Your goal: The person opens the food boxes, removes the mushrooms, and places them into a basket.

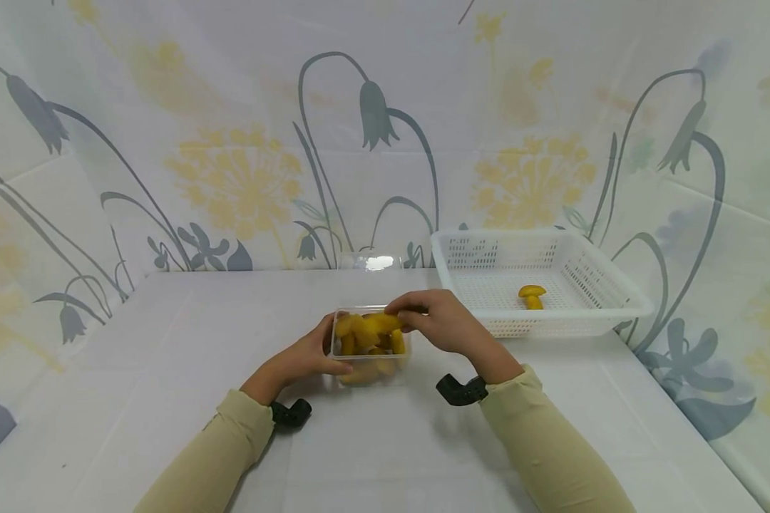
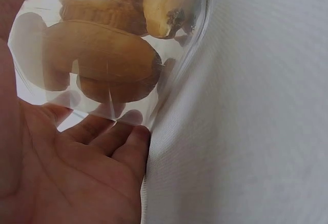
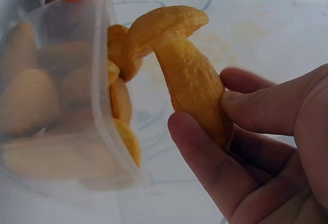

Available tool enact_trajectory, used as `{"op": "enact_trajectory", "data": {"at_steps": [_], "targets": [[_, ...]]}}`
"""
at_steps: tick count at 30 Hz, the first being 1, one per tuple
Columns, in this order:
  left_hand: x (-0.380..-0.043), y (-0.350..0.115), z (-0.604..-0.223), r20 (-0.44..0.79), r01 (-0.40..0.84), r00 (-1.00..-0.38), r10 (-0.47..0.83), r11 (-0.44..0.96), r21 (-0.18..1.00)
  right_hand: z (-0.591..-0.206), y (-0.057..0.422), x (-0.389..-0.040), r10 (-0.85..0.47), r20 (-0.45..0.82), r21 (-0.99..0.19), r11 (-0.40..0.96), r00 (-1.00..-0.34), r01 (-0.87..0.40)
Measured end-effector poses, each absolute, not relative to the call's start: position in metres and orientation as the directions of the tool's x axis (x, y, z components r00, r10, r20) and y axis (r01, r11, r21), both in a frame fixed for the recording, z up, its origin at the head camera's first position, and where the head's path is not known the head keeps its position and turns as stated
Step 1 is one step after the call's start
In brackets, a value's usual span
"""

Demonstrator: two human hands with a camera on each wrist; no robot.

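A clear plastic box (image 1: 375,357), its lid (image 1: 359,263) tilted up at the back, sits on the white surface and contains several yellow-brown mushrooms (image 2: 102,55). My left hand (image 1: 301,356) grips the box's left side, thumb at the front and fingers (image 2: 130,149) along the wall. Over the box's right rim, my right hand (image 1: 445,320) pinches one mushroom (image 3: 189,75) by its stem between thumb and fingers. In the right wrist view its cap points towards the box's opening, close to the mushrooms inside.
A white perforated basket (image 1: 616,303) stands at the back right, with a single mushroom (image 1: 532,293) in it. Behind everything hangs a flower-patterned cloth (image 1: 263,92). Each wrist wears a black device (image 1: 460,390).
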State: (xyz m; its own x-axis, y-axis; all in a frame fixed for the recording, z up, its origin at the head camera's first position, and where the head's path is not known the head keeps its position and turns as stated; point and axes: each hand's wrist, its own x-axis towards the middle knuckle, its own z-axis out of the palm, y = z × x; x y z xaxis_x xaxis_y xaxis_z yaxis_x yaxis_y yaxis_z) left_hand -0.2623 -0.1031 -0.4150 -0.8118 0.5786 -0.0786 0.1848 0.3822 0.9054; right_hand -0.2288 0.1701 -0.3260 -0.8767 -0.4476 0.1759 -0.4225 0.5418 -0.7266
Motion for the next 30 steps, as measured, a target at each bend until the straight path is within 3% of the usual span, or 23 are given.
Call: {"op": "enact_trajectory", "data": {"at_steps": [8, 16, 30], "targets": [[-0.263, -0.103, -0.416, -0.096, 0.183, -0.817, 0.568, 0.413, 0.892, -0.317, 0.187, -0.233, -0.398, 0.207, -0.749, 0.523, -0.894, -0.407], [-0.264, -0.103, -0.418, -0.076, 0.196, -0.809, 0.583, 0.390, 0.900, -0.308, 0.208, -0.235, -0.285, 0.176, -0.759, 0.571, -0.942, -0.315], [-0.264, -0.102, -0.417, -0.088, 0.196, -0.815, 0.573, 0.415, 0.888, -0.295, 0.245, -0.237, -0.161, 0.230, -0.751, 0.597, -0.960, -0.281]]}}
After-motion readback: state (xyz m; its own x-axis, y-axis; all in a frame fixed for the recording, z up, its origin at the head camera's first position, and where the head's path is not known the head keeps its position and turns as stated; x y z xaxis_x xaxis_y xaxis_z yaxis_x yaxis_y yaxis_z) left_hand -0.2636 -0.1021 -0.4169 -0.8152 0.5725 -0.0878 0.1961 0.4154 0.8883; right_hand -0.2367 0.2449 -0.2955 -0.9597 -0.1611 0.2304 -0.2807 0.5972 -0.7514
